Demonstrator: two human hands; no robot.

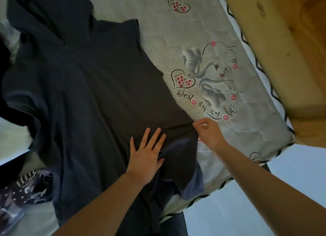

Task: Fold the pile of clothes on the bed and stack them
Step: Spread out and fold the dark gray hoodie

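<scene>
Smoothing comes first here: in the head view our left hand [147,153] lies flat, fingers straight, pressing the dark navy cotton T-shirt [91,94] spread across the grey quilted mattress with swans and hearts printed on it [202,42]. Just beside it at three o'clock, our right hand [208,131] has its fingers curled at the shirt's side edge, apparently pinching the cloth, though we cannot tell for sure. We judge the first fold is starting; next that edge needs lifting toward nine o'clock. A crumpled dark patterned garment [26,191] waits at eight o'clock. We see no containers.
</scene>
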